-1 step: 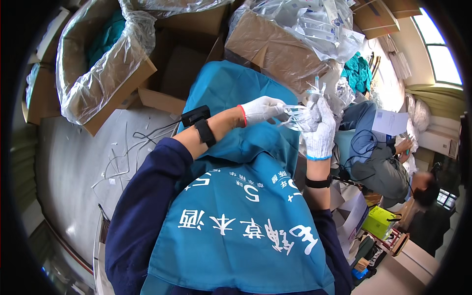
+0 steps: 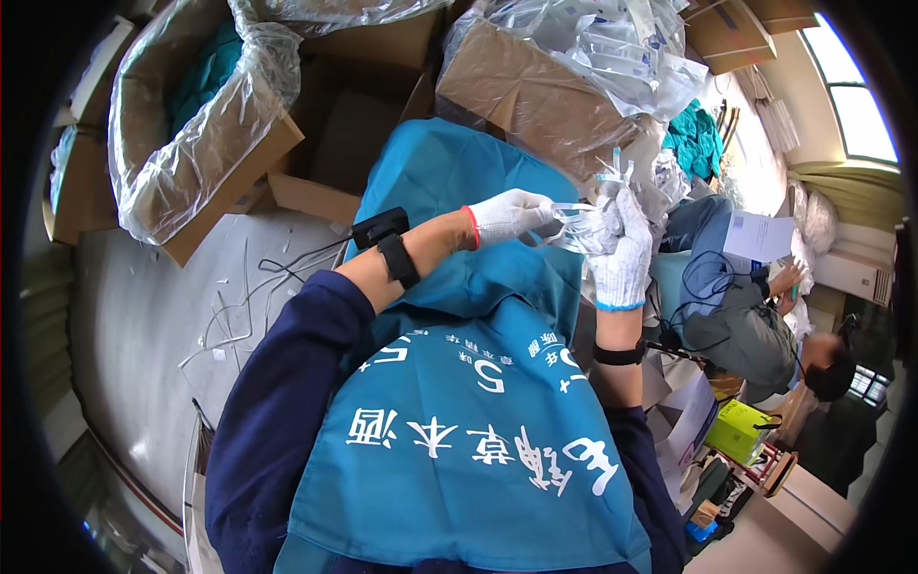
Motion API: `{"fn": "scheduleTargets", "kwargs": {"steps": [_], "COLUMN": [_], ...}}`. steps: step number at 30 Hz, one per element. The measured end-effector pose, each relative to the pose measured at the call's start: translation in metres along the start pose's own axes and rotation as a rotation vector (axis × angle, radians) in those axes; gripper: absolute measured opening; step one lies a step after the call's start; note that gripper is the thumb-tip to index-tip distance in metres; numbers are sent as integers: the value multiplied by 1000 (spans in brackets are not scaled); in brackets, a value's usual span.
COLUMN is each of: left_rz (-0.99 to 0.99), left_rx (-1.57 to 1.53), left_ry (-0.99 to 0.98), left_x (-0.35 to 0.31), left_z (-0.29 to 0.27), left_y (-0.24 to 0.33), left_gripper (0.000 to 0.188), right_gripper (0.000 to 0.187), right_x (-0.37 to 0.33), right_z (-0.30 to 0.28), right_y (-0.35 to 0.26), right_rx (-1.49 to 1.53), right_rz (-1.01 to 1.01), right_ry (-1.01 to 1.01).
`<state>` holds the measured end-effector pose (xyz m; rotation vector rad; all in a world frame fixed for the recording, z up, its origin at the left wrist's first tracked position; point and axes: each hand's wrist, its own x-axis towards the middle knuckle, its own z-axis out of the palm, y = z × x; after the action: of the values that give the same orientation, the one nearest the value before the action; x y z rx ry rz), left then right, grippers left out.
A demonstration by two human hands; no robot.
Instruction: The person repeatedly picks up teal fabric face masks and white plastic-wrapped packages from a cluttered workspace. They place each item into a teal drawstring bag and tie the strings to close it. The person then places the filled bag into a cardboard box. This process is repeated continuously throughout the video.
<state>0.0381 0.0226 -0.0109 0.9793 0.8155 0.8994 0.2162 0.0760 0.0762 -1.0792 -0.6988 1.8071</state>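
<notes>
Head view: the right hand [image 2: 622,253], in a white knitted glove with a blue cuff edge, is raised and grasps a bundle of thin, flat, white strips [image 2: 581,234]. The bundle lies between the two hands, against the left side of the right hand; short strip ends also project above the right fingertips. Part of the bundle is concealed by the right fingers, and the overlapping strips cannot be counted. The left hand [image 2: 512,215], in a white knitted glove with a red cuff edge, is positioned just left of the bundle and pinches strip ends at its fingertips; the exact contact of thumb and fingers is too small to make out. Behind the left hand, a black strapped device [image 2: 381,228] is fitted to the forearm. Below both hands, a teal cloth apron [image 2: 459,517] with white printed characters covers the lap; its lower edge is cut off by the frame. Beyond the hands, a brown cardboard box [image 2: 535,91] is partly covered by crumpled clear plastic film [image 2: 622,48]. Well left of the left hand, a cardboard box lined with clear plastic [image 2: 206,172] contains teal material [image 2: 206,77], mostly hidden by the liner. Right of the right hand, a seated person in a grey top [image 2: 736,335] is partly obscured by a white sheet [image 2: 758,237].
</notes>
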Motion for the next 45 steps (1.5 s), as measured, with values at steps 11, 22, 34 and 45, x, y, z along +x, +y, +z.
{"fn": "scheduleTargets", "kwargs": {"steps": [11,22,34,45], "left_rz": [-110,9,190,463], "left_rx": [366,1005,832,758], "left_ry": [-30,-254,-498,-413], "left_x": [-12,-39,-119,-173], "left_z": [17,10,32,-23], "left_y": [21,65,115,145], "left_gripper": [42,23,24,22], "right_gripper": [24,16,27,16], "right_x": [24,-21,-103,-118], "right_z": [-42,3,14,-6], "right_y": [-9,22,-28,-80], "right_rx": [331,-799,-1183,-1161], "right_rz": [159,-179,-272,-534], "right_ry": [-183,-463,-1007,-1107]}}
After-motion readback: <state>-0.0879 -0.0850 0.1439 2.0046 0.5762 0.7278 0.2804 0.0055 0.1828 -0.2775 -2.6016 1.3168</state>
